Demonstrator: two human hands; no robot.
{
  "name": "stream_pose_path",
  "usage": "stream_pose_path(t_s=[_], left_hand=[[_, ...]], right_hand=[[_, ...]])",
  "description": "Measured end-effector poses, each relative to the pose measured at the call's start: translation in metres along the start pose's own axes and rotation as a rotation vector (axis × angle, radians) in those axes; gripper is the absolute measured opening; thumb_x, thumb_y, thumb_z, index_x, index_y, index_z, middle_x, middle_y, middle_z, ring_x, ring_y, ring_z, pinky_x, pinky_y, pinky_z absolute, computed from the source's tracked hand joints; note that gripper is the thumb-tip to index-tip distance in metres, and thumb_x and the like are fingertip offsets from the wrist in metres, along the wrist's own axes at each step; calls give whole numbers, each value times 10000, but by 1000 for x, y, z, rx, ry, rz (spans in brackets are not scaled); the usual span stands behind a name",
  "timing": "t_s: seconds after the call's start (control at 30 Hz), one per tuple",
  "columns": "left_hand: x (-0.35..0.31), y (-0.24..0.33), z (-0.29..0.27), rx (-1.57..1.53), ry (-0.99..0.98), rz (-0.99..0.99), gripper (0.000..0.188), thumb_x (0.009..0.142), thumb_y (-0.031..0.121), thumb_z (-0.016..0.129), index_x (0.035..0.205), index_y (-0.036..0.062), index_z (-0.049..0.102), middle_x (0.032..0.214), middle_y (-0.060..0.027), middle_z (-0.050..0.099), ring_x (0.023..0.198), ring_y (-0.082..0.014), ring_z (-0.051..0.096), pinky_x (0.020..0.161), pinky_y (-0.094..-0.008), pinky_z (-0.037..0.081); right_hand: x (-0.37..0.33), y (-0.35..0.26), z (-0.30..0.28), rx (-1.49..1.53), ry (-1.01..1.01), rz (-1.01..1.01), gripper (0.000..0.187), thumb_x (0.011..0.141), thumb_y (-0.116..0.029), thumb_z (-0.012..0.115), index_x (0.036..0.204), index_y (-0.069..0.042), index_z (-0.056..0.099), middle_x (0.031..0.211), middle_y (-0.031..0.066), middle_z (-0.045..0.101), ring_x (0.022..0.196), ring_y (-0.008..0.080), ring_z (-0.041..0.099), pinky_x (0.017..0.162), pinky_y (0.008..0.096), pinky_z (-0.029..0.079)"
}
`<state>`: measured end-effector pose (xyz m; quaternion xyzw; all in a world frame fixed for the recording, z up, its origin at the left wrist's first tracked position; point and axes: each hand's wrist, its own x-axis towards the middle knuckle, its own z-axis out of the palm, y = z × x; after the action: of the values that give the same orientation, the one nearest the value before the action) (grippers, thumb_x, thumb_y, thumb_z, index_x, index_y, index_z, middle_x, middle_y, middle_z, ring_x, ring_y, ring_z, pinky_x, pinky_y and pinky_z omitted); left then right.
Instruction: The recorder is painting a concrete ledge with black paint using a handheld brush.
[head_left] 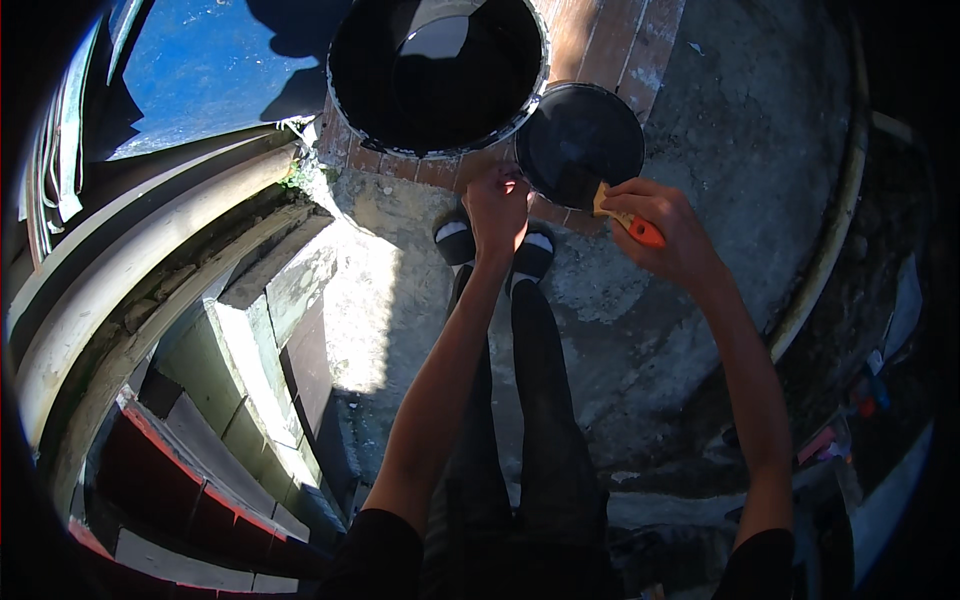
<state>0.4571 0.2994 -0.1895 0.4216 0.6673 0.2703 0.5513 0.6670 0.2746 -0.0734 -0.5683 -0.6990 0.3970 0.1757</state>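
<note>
A flat paintbrush (638, 230) with an orange handle is gripped in my right hand (668, 225). Its bristles point left, by the lower right rim of a round dark container (580, 140). My left hand (498, 208) is closed next to that container's lower left rim. What its curled fingers hold, if anything, is hidden. Directly up and left of the smaller container stands a large black bucket (365, 100) with pale smears on its rim. Something dark inside the bucket reflects light.
Brown tiles or boards (590, 45) run under the containers, and rough concrete (700, 130) lies to the right. My sandalled feet (535, 250) stand close below. A blue surface (200, 70) is at upper left; a curved pipe (150, 290) and stacked boards (240, 400) line the left side.
</note>
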Motion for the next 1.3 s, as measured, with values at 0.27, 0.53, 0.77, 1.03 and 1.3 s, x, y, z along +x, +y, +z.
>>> stream_pose_path(t_s=[0.27, 0.53, 0.77, 1.03, 1.3], left_hand=[[0, 0, 2, 48, 24, -2, 213, 742, -2, 634, 944, -57, 674, 825, -103, 700, 749, -133, 645, 718, -262, 500], [0, -2, 1, 30, 49, 49, 168, 747, 40, 624, 874, -59, 671, 809, -162, 698, 747, -226, 685, 709, -310, 524], [-3, 8, 2, 111, 65, 60, 222, 745, 97, 664, 918, -40, 687, 817, -150, 704, 752, -205, 679, 729, -305, 508], [-1, 4, 0, 148, 56, 67, 230, 733, 87, 638, 913, -49, 680, 782, -144, 699, 707, -196, 676, 689, -306, 514], [-2, 2, 1, 113, 47, 44, 253, 734, 81, 638, 938, -67, 663, 747, -125, 685, 682, -154, 665, 642, -281, 513]], right_hand=[[-5, -5, -4, -38, 16, 12, 250, 679, 17, 680, 927, 45, 672, 967, 180, 655, 839, 304, 663, 757, 375, 544], [-8, -3, -6, -116, 5, -20, 275, 672, 24, 680, 945, 50, 666, 997, 181, 643, 856, 287, 665, 728, 362, 560], [-5, -8, -12, -100, 39, -65, 275, 645, 29, 693, 919, 40, 673, 966, 172, 660, 838, 291, 674, 744, 362, 563], [6, 7, -36, 246, 281, 129, 155, 778, -11, 668, 924, 39, 676, 909, 123, 682, 829, 197, 678, 712, 300, 558], [22, 5, 6, 722, 790, 559, 206, 873, -135, 646, 989, 33, 666, 837, 115, 679, 676, 165, 678, 617, 261, 559]])
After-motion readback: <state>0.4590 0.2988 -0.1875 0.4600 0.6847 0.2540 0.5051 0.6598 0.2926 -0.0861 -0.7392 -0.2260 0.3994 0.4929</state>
